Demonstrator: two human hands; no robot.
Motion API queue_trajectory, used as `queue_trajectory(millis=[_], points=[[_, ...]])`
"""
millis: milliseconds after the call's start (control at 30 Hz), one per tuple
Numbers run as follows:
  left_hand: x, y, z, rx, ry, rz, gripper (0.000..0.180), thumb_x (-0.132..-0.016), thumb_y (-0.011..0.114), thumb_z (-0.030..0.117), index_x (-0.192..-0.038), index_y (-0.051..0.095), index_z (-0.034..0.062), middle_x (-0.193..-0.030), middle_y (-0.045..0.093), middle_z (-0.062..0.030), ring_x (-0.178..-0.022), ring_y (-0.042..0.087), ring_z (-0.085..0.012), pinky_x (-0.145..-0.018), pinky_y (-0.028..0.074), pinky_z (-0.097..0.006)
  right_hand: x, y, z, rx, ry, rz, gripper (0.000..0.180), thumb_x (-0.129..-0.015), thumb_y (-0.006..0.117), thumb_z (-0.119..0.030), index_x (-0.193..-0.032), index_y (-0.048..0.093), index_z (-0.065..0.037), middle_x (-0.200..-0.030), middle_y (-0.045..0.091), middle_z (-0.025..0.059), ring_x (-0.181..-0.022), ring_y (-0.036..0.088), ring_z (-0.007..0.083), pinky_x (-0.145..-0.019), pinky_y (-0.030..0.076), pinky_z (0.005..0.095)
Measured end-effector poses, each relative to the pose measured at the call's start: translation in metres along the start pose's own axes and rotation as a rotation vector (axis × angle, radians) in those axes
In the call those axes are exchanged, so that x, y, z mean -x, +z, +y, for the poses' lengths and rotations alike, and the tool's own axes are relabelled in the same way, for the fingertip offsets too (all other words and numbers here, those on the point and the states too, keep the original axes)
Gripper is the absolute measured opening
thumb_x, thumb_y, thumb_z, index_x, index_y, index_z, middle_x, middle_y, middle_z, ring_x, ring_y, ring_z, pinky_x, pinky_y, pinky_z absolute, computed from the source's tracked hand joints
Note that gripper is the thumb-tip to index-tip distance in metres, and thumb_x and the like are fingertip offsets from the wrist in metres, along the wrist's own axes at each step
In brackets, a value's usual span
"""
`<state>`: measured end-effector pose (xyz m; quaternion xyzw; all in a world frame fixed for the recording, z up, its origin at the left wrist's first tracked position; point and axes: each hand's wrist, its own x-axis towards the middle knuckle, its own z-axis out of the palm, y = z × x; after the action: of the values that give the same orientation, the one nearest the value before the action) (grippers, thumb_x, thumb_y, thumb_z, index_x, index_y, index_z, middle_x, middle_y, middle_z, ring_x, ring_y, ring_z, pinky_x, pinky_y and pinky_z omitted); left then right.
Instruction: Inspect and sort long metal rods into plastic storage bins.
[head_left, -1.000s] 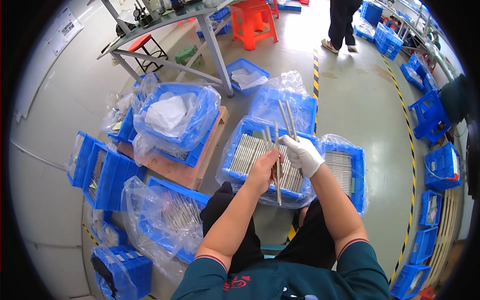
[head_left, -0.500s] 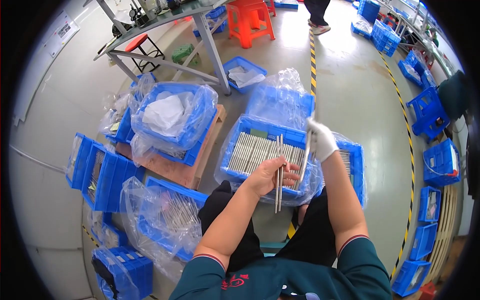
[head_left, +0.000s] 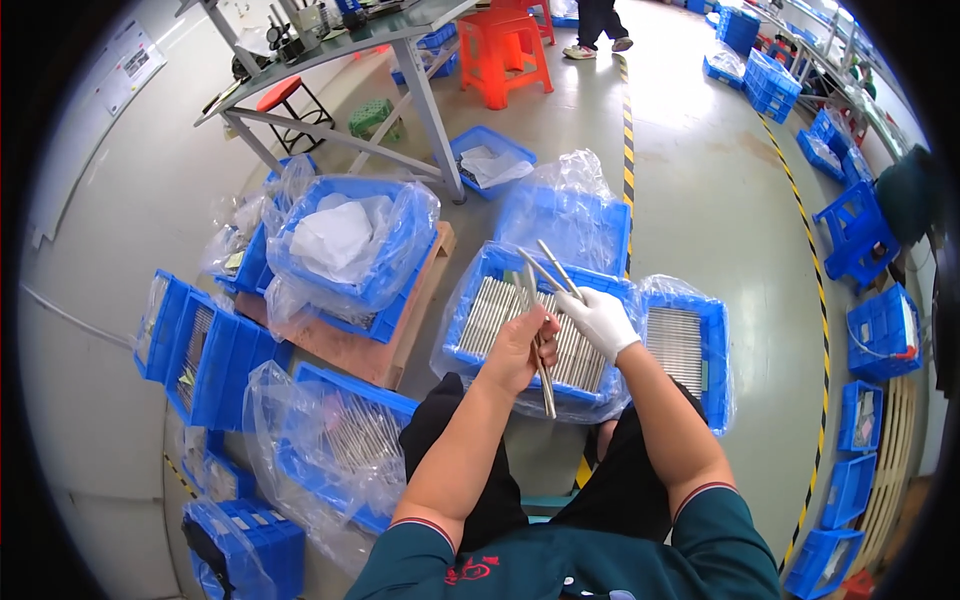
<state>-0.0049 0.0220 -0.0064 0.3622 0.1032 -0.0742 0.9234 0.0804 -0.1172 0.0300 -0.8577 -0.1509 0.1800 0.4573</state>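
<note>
My bare left hand (head_left: 515, 352) is closed around a few slim silver metal rods (head_left: 547, 393), held steeply tilted. My right hand (head_left: 604, 322), in a white glove, grips two more metal rods (head_left: 555, 262) that slant up and to the left, their ends near the left hand's rods. Both hands are above a plastic-lined blue crate (head_left: 470, 352) filled with a row of similar rods (head_left: 488, 315). Right of it stands another blue crate (head_left: 713, 345) holding a stack of rods (head_left: 675, 345). The right fingertips are partly hidden behind the glove.
A lined crate with rods (head_left: 360, 430) lies by my left knee. Beyond it, bagged crates (head_left: 390, 285) rest on a wooden pallet (head_left: 405, 340). A metal-legged workbench (head_left: 425, 110) and red stool (head_left: 505, 60) stand further off. Another person's legs (head_left: 598, 25) show at the top.
My right hand has come left and down from beside the crate's right edge, bringing its rods next to the left hand's. The left hand's rods have tilted. The distant person has stepped left.
</note>
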Motion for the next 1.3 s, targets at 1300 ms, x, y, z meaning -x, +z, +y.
queue_trajectory(millis=[1300], points=[[-0.005,0.010,-0.020,-0.200,-0.065,0.092,0.033,-0.092,0.052,0.037,-0.076,0.050,0.0091,-0.061,0.043,0.0010,-0.048,0.039,-0.0099,-0.044,0.032,-0.025,0.007,-0.006,-0.010,-0.597,0.230,-0.230,0.028,-0.085,0.061,-0.034,-0.083,0.062,-0.006,-0.065,0.048,-0.0042,-0.056,0.039,0.0051,-0.049,0.031,0.0221]])
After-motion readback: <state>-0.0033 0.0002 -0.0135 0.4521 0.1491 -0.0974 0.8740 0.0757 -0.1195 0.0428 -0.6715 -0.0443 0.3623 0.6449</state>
